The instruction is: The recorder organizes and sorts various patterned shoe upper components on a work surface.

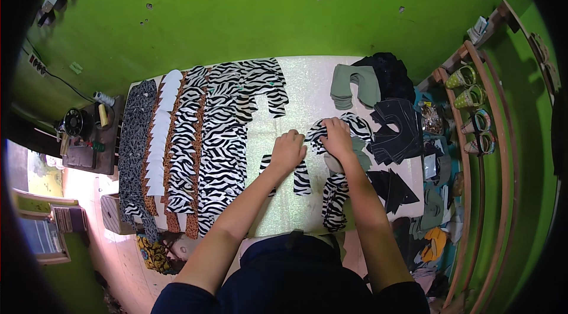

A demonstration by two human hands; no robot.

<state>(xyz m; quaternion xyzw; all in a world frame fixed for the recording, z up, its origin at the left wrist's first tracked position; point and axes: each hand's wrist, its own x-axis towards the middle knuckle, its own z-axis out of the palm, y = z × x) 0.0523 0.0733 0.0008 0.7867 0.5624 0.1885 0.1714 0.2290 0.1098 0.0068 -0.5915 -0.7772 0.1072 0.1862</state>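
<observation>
My left hand [289, 152] rests over the top of a U-shaped zebra-print fabric piece [302, 179] lying on the pale table [305, 86]. Its fingers are slightly bent and apart, with no grip visible. Just to its right, my right hand [336, 137] has its fingers closed at the near-left edge of a curved zebra-print fabric piece [356, 124]. Under my right wrist, grey-green cut pieces [360, 154] show in part. Nearer to me lies another zebra-print bundle [335, 201], partly beside my right forearm.
Overlapping rows of zebra-print pieces [222, 166], white pieces [157, 148] and dark patterned pieces [136, 136] cover the table's left. Green U-shaped pieces [341, 86] and black pieces [397, 136] are stacked at right. A sewing machine [74, 123] stands left; a wooden shoe rack [467, 136] stands right.
</observation>
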